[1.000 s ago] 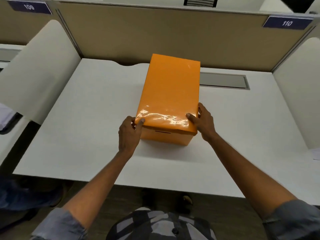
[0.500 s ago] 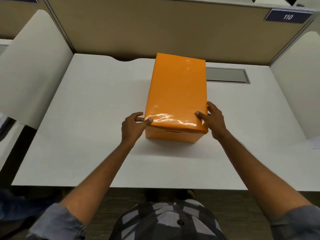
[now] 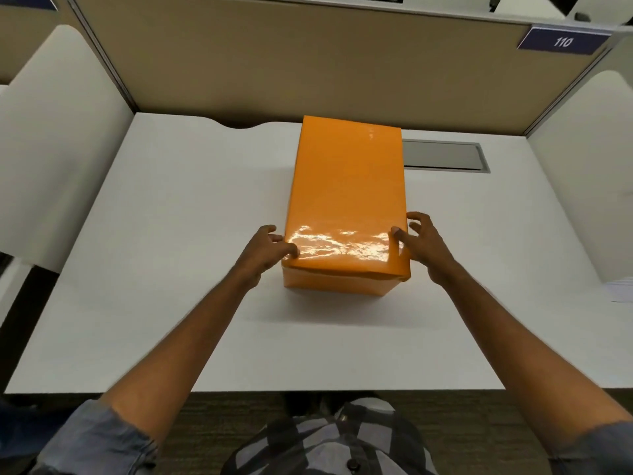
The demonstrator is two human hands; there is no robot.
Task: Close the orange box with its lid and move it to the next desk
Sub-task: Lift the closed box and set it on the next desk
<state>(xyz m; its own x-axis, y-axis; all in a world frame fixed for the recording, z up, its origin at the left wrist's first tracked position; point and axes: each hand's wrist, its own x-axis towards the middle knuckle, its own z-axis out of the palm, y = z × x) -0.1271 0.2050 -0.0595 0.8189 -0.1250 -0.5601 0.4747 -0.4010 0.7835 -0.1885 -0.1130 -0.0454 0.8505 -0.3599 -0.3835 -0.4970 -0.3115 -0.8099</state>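
The orange box (image 3: 346, 186) stands on the white desk (image 3: 178, 214) with its glossy lid (image 3: 349, 159) fitted flat on top. My left hand (image 3: 265, 250) clasps the near left corner, thumb on the lid and fingers curled against the left side. At the near right corner is my right hand (image 3: 419, 241). Its thumb tip rests on the lid, while its fingers are spread apart beside the right wall.
A beige partition (image 3: 308, 60) with a "110" sign (image 3: 561, 41) closes the back of the desk. White side dividers (image 3: 58, 138) stand left and right. A grey cable hatch (image 3: 445, 156) lies right of the box. Papers (image 3: 621, 289) sit at the right edge.
The box has settled on the desk, lid edge now level. My right hand's fingers have spread away from the box side. My left hand keeps its hold at the corner.
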